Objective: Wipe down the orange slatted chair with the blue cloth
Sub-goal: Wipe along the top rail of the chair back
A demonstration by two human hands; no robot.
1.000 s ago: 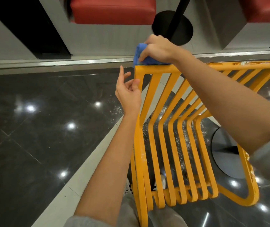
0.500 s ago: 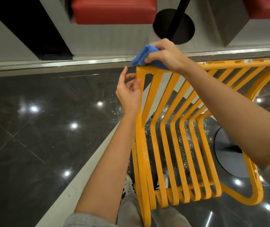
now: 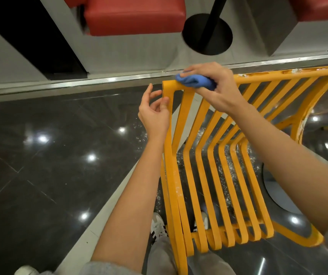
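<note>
The orange slatted chair is tipped up in front of me, its slats running away from me toward a top rail. White scuffs mark the rail's right part and the right leg. My right hand grips the bunched blue cloth and presses it on the top rail close to the left corner. My left hand holds the outer left slat just below that corner, thumb and a fingertip against the slat and the other fingers loose.
Dark glossy floor tiles lie to the left, with a pale strip running diagonally under my arm. A red cushioned seat and a black table base with pole stand beyond. A round table base sits under the chair's right side. My shoes show below.
My right hand has slid the cloth rightward along the top rail, off the left corner. My left hand keeps its place on the left slat.
</note>
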